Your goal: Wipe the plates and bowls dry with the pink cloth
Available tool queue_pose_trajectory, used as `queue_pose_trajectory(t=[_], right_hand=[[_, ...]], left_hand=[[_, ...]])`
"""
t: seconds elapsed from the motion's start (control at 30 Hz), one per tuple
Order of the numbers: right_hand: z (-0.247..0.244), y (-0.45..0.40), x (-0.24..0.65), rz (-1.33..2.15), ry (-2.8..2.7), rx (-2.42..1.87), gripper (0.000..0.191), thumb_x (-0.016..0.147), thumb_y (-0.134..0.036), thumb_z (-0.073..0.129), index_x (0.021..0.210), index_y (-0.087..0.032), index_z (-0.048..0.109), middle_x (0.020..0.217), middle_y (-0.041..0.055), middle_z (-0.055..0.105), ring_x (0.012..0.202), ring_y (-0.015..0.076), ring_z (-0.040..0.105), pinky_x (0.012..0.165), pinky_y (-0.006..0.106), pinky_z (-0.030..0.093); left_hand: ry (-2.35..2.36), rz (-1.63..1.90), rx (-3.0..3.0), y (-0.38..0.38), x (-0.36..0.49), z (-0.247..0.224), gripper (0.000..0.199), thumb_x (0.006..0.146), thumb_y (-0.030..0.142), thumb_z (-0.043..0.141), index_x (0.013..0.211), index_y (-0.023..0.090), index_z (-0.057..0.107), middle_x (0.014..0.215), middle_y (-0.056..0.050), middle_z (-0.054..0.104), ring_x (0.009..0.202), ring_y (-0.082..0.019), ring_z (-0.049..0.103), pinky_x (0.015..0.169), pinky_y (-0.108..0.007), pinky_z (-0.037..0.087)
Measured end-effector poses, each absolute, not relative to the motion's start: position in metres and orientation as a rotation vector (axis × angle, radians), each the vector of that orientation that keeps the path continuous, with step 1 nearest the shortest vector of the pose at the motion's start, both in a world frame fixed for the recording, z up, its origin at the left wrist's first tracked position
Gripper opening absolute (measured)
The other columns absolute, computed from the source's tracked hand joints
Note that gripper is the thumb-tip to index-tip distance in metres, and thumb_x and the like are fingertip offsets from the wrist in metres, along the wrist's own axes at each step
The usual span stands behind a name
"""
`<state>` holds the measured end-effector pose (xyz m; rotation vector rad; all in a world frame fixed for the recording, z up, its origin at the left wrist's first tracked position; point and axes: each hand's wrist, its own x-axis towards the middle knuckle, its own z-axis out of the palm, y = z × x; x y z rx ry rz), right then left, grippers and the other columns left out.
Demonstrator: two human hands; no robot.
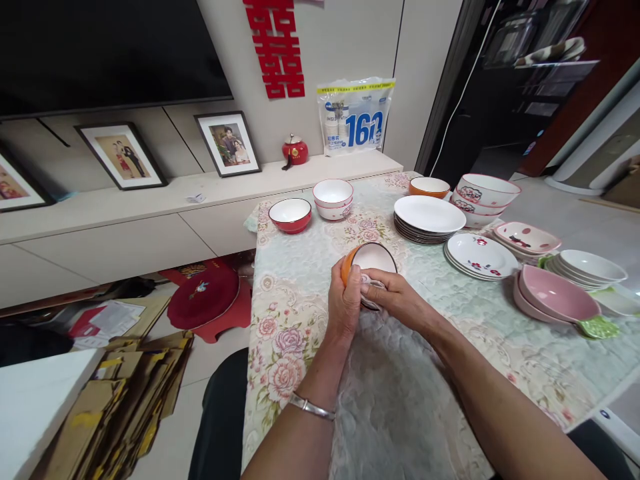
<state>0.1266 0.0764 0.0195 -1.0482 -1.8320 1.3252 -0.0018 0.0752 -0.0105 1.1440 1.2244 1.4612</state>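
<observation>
My left hand [345, 300] is closed around the side of an orange bowl [375, 259] with a white inside and a dark rim. The bowl is tilted, its opening turned partly towards me, above the table. My right hand [397, 293] pinches a small pale cloth [373, 285] against the bowl's near rim. Fingers cover part of the cloth and the bowl's lower edge. Beyond my hands stand a red bowl [290, 215] with a white inside and two stacked white bowls [333, 195] with pink rims.
On the right of the flowered tablecloth [290, 353] are stacked white plates [430, 212], flower-patterned plates [480, 255], large bowls [487, 190], another orange bowl [429, 187], pink bowls [557, 293] and small white bowls [593, 267]. A red stool [203, 300] and flattened cardboard [120, 407] are left.
</observation>
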Motion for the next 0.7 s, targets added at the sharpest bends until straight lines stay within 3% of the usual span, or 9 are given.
queue_pose_trajectory(t=[0.07,0.17,0.3,0.43,0.53,0.63,0.7], right_hand=[[0.022,0.076,0.129,1.383,-1.839,-1.050,0.025,0.097,-0.037,0.047,0.100,-0.018,0.062,0.082,0.0009,0.059,0.071,0.0146,0.054,0.059,0.024,0.043],[0.021,0.079,0.131,1.106,-2.126,-1.017,0.018,0.095,-0.027,0.049,0.088,-0.018,0.063,0.086,0.0029,0.060,0.080,0.0162,0.054,0.072,0.027,0.045],[0.011,0.082,0.130,0.621,-2.376,-1.151,0.021,0.090,-0.013,0.049,0.101,-0.017,0.067,0.099,0.0087,0.062,0.095,0.0212,0.055,0.085,0.033,0.044],[0.005,0.081,0.128,0.389,-2.380,-1.351,0.029,0.089,-0.010,0.048,0.110,-0.016,0.066,0.111,0.0139,0.061,0.104,0.0253,0.052,0.088,0.035,0.043],[0.007,0.081,0.127,0.518,-2.358,-1.326,0.023,0.088,-0.013,0.052,0.106,-0.016,0.067,0.101,0.0106,0.063,0.095,0.0229,0.055,0.084,0.033,0.043],[0.014,0.080,0.127,0.926,-2.182,-1.139,0.013,0.091,-0.024,0.055,0.095,-0.017,0.066,0.092,0.0050,0.062,0.085,0.0180,0.055,0.077,0.029,0.044],[0.019,0.078,0.127,1.231,-1.981,-1.053,0.021,0.094,-0.035,0.052,0.094,-0.017,0.063,0.088,0.0026,0.061,0.078,0.0154,0.053,0.068,0.026,0.044]], left_hand=[[1.215,1.468,1.139,0.074,-0.002,-0.011,0.047,0.094,0.047,0.048,0.130,0.018,0.055,0.132,-0.010,0.061,0.121,-0.025,0.057,0.106,-0.040,0.043],[1.224,1.477,1.121,0.075,-0.002,-0.015,0.048,0.093,0.048,0.049,0.130,0.018,0.054,0.133,-0.010,0.061,0.123,-0.025,0.056,0.107,-0.039,0.042],[1.227,1.481,1.100,0.076,-0.001,-0.018,0.049,0.092,0.048,0.051,0.130,0.018,0.054,0.132,-0.011,0.062,0.124,-0.027,0.056,0.107,-0.041,0.042],[1.210,1.501,1.115,0.076,0.000,-0.019,0.048,0.092,0.047,0.051,0.130,0.017,0.054,0.132,-0.011,0.062,0.124,-0.026,0.056,0.107,-0.041,0.042],[1.223,1.494,1.117,0.077,0.000,-0.019,0.049,0.092,0.047,0.051,0.131,0.018,0.054,0.133,-0.011,0.061,0.124,-0.026,0.056,0.108,-0.041,0.041],[1.247,1.478,1.132,0.076,0.000,-0.017,0.048,0.093,0.047,0.050,0.131,0.019,0.054,0.133,-0.010,0.061,0.125,-0.026,0.055,0.108,-0.040,0.041],[1.243,1.482,1.142,0.075,-0.001,-0.016,0.047,0.093,0.046,0.050,0.131,0.019,0.055,0.132,-0.010,0.062,0.124,-0.026,0.056,0.106,-0.039,0.042]])
